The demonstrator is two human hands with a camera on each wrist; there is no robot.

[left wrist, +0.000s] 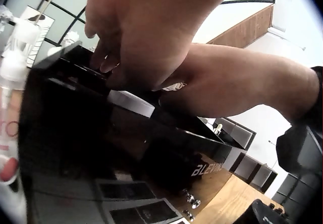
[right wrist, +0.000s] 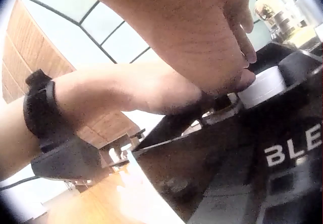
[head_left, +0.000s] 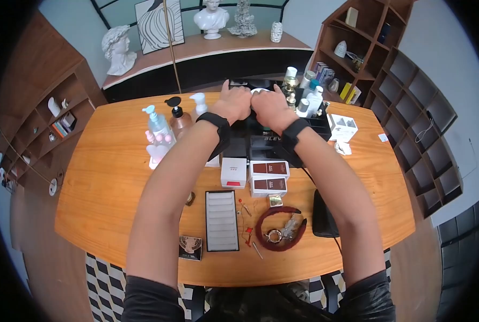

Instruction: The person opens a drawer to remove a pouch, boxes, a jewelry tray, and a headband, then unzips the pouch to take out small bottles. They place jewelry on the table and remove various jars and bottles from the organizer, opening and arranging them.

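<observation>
Both hands meet over the glossy black box with pale lettering, standing in the middle of the table. My right hand has its fingers curled at a white round container, with a fingertip against its edge in the right wrist view. Close beside it, my left hand bends its fingers down over the box's top edge. In the left wrist view the white container shows just below that hand, whose fingertips are partly hidden; I cannot tell what they hold.
Pump bottles stand left of the box, and cosmetic bottles right of it. Small cartons sit in front. Nearer lie a grey tray, a dark red headband, jewellery and a black case.
</observation>
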